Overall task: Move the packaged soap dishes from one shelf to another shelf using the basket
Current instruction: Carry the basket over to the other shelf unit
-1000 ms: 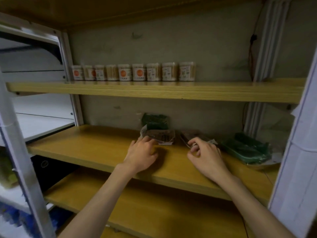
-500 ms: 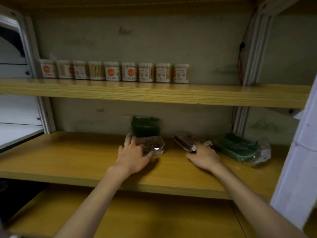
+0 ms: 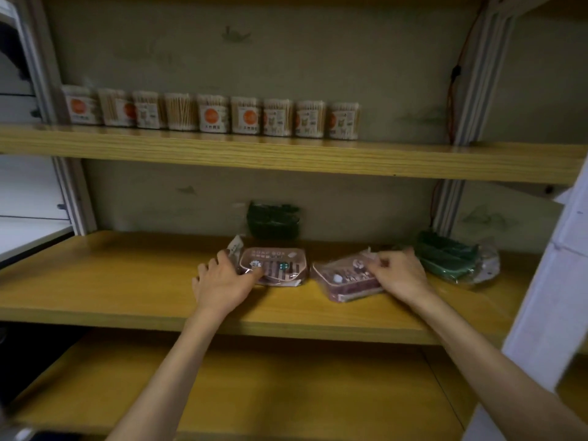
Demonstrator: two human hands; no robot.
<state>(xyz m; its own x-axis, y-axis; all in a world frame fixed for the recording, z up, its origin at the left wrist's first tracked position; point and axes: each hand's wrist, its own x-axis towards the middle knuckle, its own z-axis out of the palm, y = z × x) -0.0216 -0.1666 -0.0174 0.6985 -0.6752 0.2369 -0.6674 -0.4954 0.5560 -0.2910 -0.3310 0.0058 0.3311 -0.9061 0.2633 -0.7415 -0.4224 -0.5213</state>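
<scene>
Left hand (image 3: 222, 283): grip grasping the left pink soap box pack (image 3: 276, 265), frame middle.
Right hand (image 3: 401, 275): grip grasping the right pink pack (image 3: 345, 278).
Place: both on the middle shelf (image 3: 127, 281).

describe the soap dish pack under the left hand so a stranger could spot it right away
Find the middle wooden shelf, below the row of cotton swab boxes. Near its centre lie two pinkish packs; the one meant is the left one, under the left hand. It lies flat with its label facing up, directly before an upright dark green pack.
</scene>
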